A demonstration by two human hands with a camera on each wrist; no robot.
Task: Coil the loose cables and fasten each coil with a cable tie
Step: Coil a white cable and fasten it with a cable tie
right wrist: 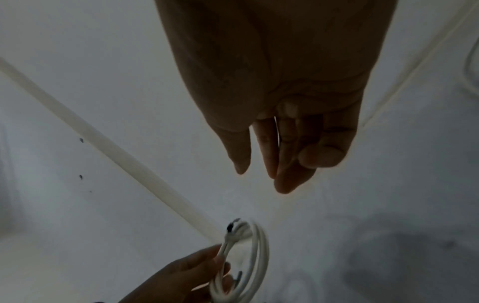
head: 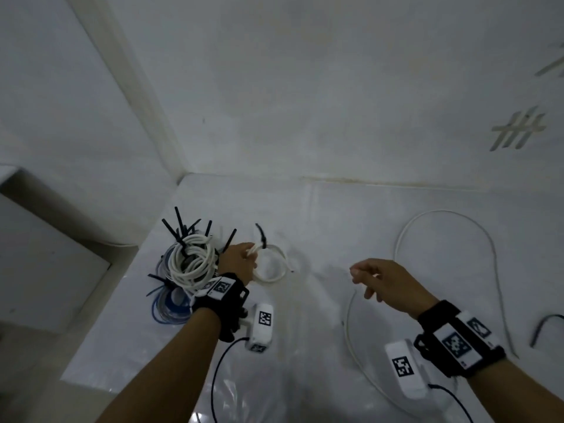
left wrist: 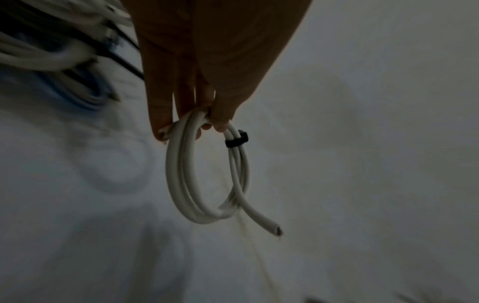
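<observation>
My left hand (head: pixel 244 257) grips a small white cable coil (head: pixel 271 265) above the white table, just right of the pile of tied coils (head: pixel 189 264). In the left wrist view the white cable coil (left wrist: pixel 207 176) hangs from my fingers (left wrist: pixel 160 123), bound by a black cable tie (left wrist: pixel 236 140), with one cut end sticking out. My right hand (head: pixel 366 279) hovers empty to the right, fingers relaxed, over a loose white cable (head: pixel 457 239). In the right wrist view the right hand (right wrist: pixel 272 164) holds nothing, and the left hand (right wrist: pixel 186 272) with the coil (right wrist: pixel 243 262) shows below.
The pile holds white and blue coils (head: pixel 171 306) with black tie tails sticking up. A dark cable piece (head: pixel 543 326) lies at the far right. The table (head: pixel 305 346) sits in a corner between white walls, with a ledge (head: pixel 45 254) to the left.
</observation>
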